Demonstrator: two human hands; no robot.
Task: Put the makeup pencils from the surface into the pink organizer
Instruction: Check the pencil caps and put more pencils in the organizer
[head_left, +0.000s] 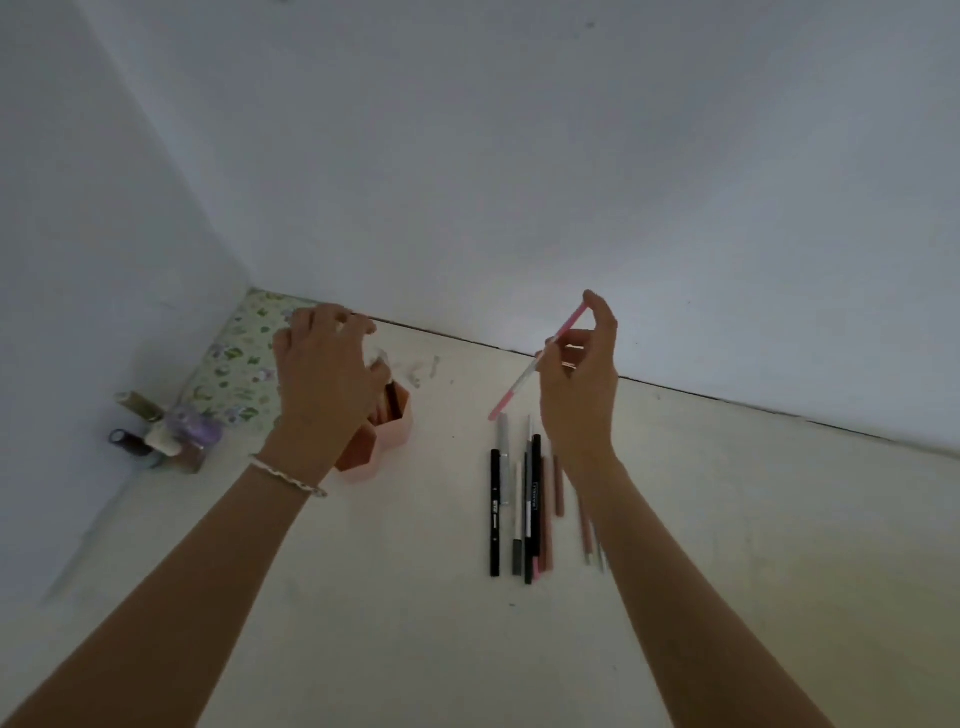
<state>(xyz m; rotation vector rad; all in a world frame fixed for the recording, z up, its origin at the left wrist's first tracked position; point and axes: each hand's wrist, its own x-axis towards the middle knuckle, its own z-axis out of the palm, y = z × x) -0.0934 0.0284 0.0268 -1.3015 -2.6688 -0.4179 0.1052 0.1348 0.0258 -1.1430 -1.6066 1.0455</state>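
Note:
A pink organizer (397, 431) with hexagonal cells stands on the pale surface, partly hidden by my left hand (324, 382). That hand hovers over its top with fingers bent; a pencil seems to stand under the fingertips, but I cannot tell if the fingers grip it. My right hand (579, 387) is raised above the surface and pinches a pink and white makeup pencil (524, 376), tilted with its lower tip toward the left. Below it several makeup pencils (524, 499) lie side by side in black, grey, pink and brown.
A clear holder with nail polish bottles (166, 436) stands at the left by the wall. A floral patterned sheet (236, 364) covers the back left corner. White walls close the surface at the left and back.

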